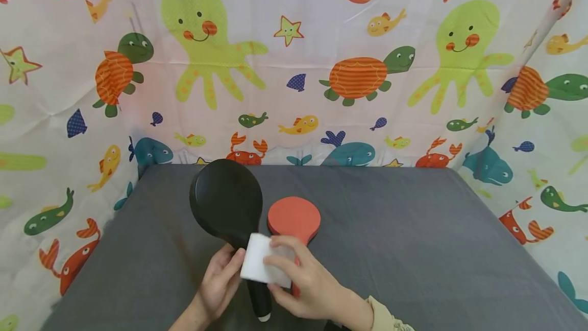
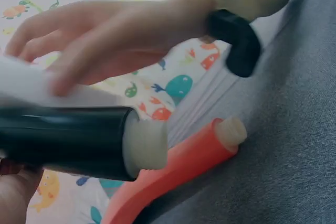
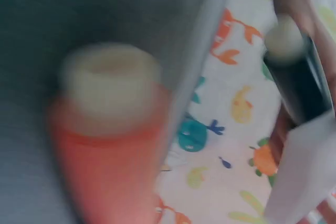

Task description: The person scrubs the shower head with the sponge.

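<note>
A black handheld shower head (image 1: 227, 201) is held up by my left hand (image 1: 219, 281), whose fingers and thumb grip its handle below the round head. Its pale threaded end (image 2: 148, 144) sticks out bare in the left wrist view. My right hand (image 1: 305, 277) pinches a white folded cloth or tissue (image 1: 261, 260) against the black handle, covering part of it. The exact material of the white piece cannot be told. Just right of the black one, an orange-red shower head (image 1: 294, 214) lies on the table, partly hidden by my right hand. Its pale threaded end (image 3: 110, 85) is blurred in the right wrist view.
A dark grey cloth covers the table (image 1: 404, 239). White curtains (image 1: 280, 60) printed with sea animals stand at the back and both sides. A black band (image 2: 236, 40) sits on my right wrist.
</note>
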A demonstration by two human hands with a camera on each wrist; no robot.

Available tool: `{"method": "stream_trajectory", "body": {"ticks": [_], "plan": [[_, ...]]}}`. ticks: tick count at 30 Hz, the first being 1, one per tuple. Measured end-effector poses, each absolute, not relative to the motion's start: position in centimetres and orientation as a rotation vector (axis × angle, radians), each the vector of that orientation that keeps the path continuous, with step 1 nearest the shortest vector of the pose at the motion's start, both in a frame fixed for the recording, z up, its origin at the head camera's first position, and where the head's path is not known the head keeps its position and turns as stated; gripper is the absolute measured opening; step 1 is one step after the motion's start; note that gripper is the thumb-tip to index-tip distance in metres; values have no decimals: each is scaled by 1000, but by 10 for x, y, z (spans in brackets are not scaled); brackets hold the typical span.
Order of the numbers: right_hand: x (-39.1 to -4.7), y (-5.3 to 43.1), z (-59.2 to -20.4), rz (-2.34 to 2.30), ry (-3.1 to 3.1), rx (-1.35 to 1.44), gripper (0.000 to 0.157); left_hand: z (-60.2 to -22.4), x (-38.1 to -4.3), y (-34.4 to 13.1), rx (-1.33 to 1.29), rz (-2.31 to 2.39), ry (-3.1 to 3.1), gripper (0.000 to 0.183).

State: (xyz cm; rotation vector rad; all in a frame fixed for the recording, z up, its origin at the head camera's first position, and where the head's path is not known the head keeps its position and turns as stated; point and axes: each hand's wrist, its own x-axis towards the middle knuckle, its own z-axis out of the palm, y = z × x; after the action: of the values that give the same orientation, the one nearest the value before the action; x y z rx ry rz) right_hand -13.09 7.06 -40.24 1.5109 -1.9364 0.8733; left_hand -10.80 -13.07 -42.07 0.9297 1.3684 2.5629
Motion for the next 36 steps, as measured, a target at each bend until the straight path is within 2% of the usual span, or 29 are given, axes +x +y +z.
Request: {"method": "stream_trajectory", "body": {"ticks": [4, 7, 15, 19, 25, 30, 36], "plan": [[-138, 64, -388, 1076, -1982, 1371, 40, -422, -106, -128, 970, 2504, 1407, 38], [-137, 65, -387, 1097, -1985, 1372, 40, -421, -106, -127, 983, 2509, 1404, 38], [-114, 85, -415, 789, -2019, 1708, 42, -414, -112, -139, 816, 2685, 1328, 36], [-110, 92, -416, 760, -2086, 1816, 42, -415, -115, -141, 855, 2721, 1314, 38], [-127, 77, -400, 765, -1950, 1601, 43, -419, -112, -132, 937, 2664, 1330, 38], [-138, 70, -386, 957, -2018, 1379, 39, -421, -109, -127, 841, 2621, 1419, 35], [-123, 77, -396, 764, -1959, 1556, 42, -417, -110, -131, 823, 2650, 1411, 34]]}}
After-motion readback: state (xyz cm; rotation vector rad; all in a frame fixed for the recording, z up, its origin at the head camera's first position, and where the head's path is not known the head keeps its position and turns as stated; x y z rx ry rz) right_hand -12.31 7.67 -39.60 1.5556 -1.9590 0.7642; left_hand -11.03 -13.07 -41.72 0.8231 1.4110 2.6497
